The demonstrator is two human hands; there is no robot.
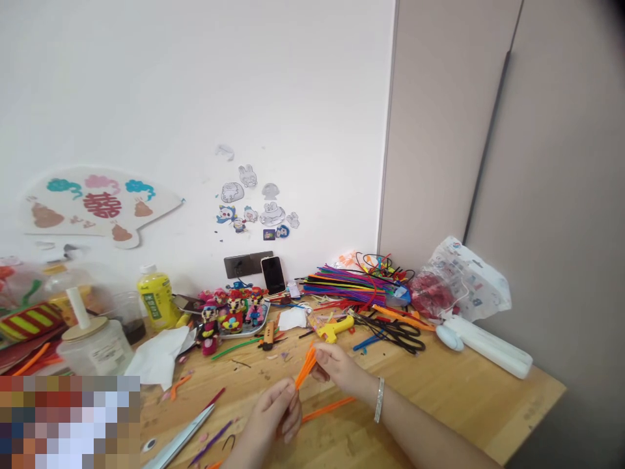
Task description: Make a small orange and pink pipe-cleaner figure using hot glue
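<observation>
An orange pipe cleaner is stretched between both my hands above the wooden table. My left hand pinches its lower end, fingers curled shut. My right hand, a silver bracelet on its wrist, pinches the upper end. A second orange pipe cleaner lies flat on the table just under my right wrist.
Scissors and purple pipe cleaner bits lie at the front left. A yellow glue gun, black scissors, a bundle of coloured pipe cleaners, small figurines, a yellow bottle, a phone and a white device crowd the back.
</observation>
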